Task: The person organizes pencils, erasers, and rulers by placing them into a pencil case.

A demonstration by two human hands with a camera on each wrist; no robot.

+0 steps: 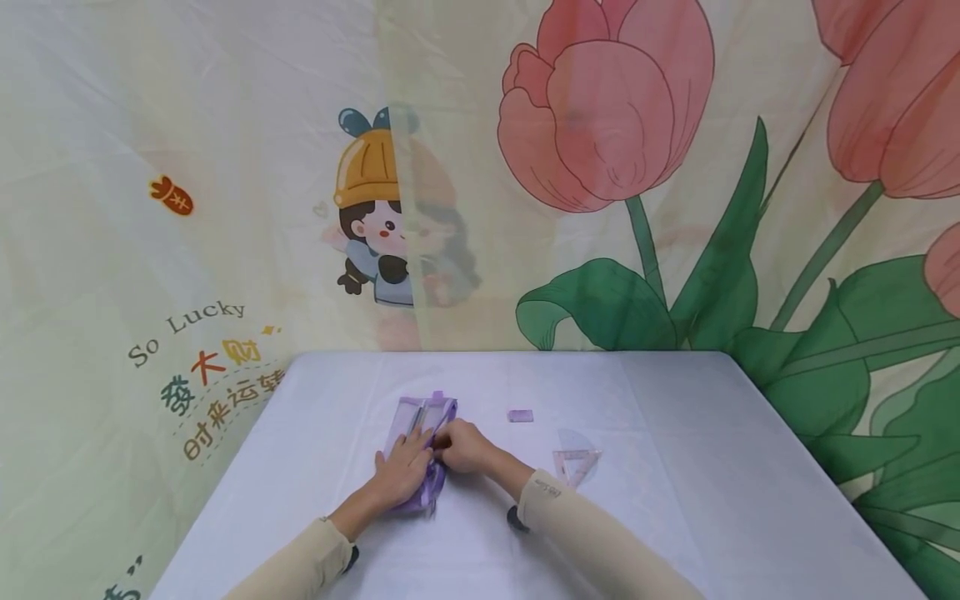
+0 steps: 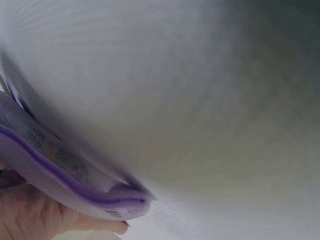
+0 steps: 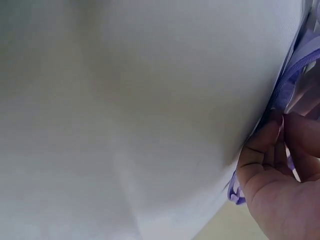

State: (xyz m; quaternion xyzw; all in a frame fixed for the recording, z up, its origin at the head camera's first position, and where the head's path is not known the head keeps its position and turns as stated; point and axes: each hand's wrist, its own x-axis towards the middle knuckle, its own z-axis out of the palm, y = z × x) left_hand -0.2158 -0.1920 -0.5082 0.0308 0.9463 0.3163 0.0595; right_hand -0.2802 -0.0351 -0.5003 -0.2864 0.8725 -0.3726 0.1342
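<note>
A purple mesh zip pouch (image 1: 402,415) lies on the white table, with a pen-like item (image 1: 417,419) showing through it. Across its top rests my left hand (image 1: 402,471), fingers extended and pressing it down. In the left wrist view the pouch (image 2: 75,187) shows its purple zip edge close to that hand (image 2: 37,215). My right hand (image 1: 467,447) is at the pouch's right side. Thumb and fingertips of that hand (image 3: 280,200) pinch the zip edge (image 3: 285,90) in the right wrist view. The pinched bit itself is mostly hidden by the fingers.
A small purple block (image 1: 521,416) lies right of the pouch on the white table (image 1: 645,533). Nearer my right forearm are a clear set square (image 1: 577,455) and a clear protractor (image 1: 576,437), overlapping. A printed curtain (image 1: 465,325) hangs behind the table's far edge.
</note>
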